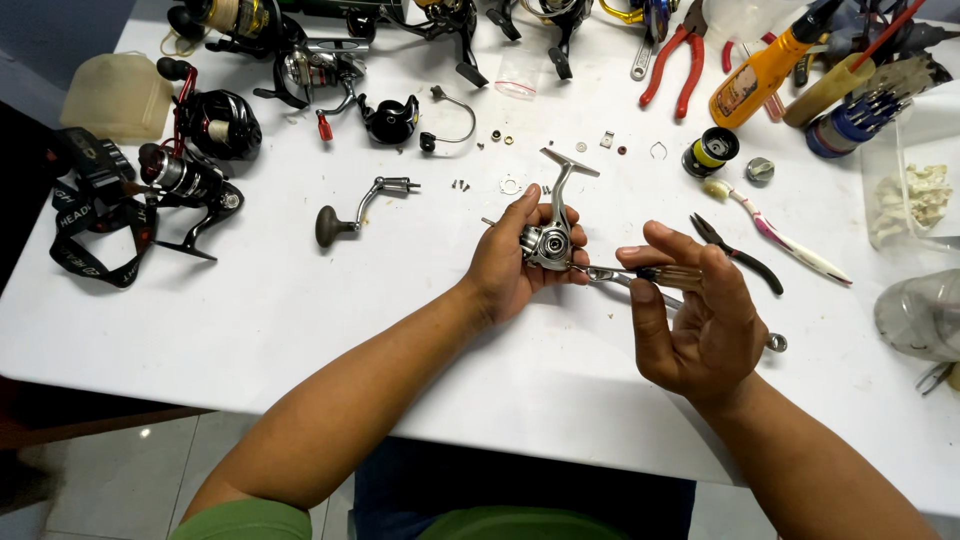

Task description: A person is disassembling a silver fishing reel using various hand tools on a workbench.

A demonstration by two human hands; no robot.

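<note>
Head view: your left hand (510,262) grips a silver spinning-reel body (548,240) above the middle of the white table (300,310), fingers curled closed around it, its foot sticking up toward the far side. Your right hand (695,315) sits just right of it, fingers half curled with thumb and fingertips pinching a screwdriver (640,277) whose tip touches the reel body. Right of your right hand lie black pliers (735,253) and a toothbrush (780,235); a loose crank handle (355,208) lies to the left, with other reels (215,125) at far left.

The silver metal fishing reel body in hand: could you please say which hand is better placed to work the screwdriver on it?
Probably the right hand: it holds the amber-handled screwdriver, tip at the silver metal reel body, which the left hand grips.
</note>
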